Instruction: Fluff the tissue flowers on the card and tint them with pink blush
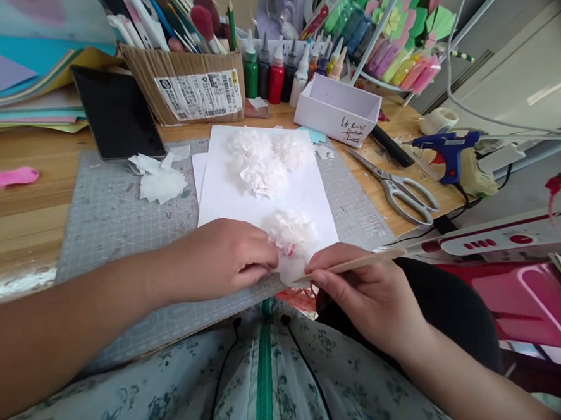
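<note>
1. Our right hand (pixel 365 294) has thumb and fingers closed on a flat wooden stick (pixel 370 260), its tip at the right edge of a thin white piece (pixel 292 269). We'd do well to grip lightly and keep the stick low, so that it doesn't snag or tear.
2. Our left hand (pixel 240 255) has its fingertips drawn together at the piece's left edge. They seem to pinch it, but we cannot tell how much is caught between them. A steady, gentle hold should stop it creasing.
3. The piece lies between our two hands, close to the front edge of the mat. Just beyond it sits a ruffled white bundle (pixel 291 231) with a little pinkish red low down; we should avoid squashing its folds. Whether the two are joined, we cannot tell.
4. Farther out, three more ruffled bundles (pixel 263 178) sit on a white sheet (pixel 214 209), best left undisturbed by our wrists.
5. Around that spreads the grey cutting mat (pixel 113 225), with loose scraps (pixel 162 182) to the left and scissors (pixel 405 195) to the right.
</note>
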Motion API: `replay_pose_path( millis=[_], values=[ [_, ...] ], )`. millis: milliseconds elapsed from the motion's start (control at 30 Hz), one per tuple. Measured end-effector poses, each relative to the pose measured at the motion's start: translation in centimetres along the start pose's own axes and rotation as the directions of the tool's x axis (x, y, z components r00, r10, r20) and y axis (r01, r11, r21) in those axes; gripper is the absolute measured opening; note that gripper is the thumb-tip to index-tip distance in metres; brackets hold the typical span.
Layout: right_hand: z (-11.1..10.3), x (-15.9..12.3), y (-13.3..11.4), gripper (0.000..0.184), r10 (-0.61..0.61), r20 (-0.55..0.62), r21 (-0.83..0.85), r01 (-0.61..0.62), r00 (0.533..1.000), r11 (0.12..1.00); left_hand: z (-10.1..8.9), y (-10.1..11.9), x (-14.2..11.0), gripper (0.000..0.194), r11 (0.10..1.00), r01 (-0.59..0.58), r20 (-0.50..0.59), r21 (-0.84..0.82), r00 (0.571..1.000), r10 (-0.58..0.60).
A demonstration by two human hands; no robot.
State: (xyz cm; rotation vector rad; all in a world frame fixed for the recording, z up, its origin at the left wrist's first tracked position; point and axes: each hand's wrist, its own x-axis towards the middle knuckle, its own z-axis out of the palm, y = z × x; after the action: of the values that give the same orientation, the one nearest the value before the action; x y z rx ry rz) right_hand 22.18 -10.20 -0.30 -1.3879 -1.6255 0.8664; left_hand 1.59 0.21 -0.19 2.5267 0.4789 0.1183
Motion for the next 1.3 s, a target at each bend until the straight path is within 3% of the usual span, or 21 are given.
replay_pose_path(
  millis=[100, 233, 400, 633, 767, 867, 1300],
  values=[
    [0.5, -0.2, 0.2, 0.011, -0.057, 0.011, -0.061, 0.057, 0.998, 0.996, 0.3, -0.6, -0.1, 0.021, 0.993, -0.094, 0.017, 0.066, 0.995, 0.093],
    [0.4, 0.3, 0.4, 0.007, -0.198, 0.026, -0.12, 0.199, 0.98, 0.973, 0.6, -1.1, -0.1, 0.035, 0.998, -0.054, -0.061, 0.041, 0.997, 0.057],
    [0.0, 0.7, 0.5, 0.011, -0.352, 0.125, -0.116, 0.366, 0.928, 0.924, 0.7, -1.2, 0.0, 0.041, 1.0, 0.019, -0.039, -0.019, 0.999, -0.02],
    [0.3, 1.4, 0.8, 0.012, -0.291, 0.064, -0.217, 0.298, 0.955, 0.93, 0.9, -0.4, 0.4, 0.029, 0.995, 0.097, -0.044, -0.009, 0.994, -0.098],
    [0.3, 1.4, 0.6, 0.01, -0.271, 0.024, -0.199, 0.271, 0.962, 0.942, 1.6, 0.0, 0.9, 0.017, 0.993, 0.113, -0.095, 0.026, 0.989, -0.11],
    [0.4, 1.3, 0.5, 0.012, -0.272, 0.0, -0.176, 0.268, 0.962, 0.947, 1.9, 0.2, 1.2, 0.02, 0.99, 0.131, -0.122, 0.047, 0.985, -0.125],
    [0.3, 1.2, 1.0, 0.017, -0.411, 0.044, -0.386, 0.395, 0.91, 0.833, 1.9, 0.1, 1.5, 0.015, 0.98, 0.197, -0.149, -0.01, 0.969, -0.196]
  ],
)
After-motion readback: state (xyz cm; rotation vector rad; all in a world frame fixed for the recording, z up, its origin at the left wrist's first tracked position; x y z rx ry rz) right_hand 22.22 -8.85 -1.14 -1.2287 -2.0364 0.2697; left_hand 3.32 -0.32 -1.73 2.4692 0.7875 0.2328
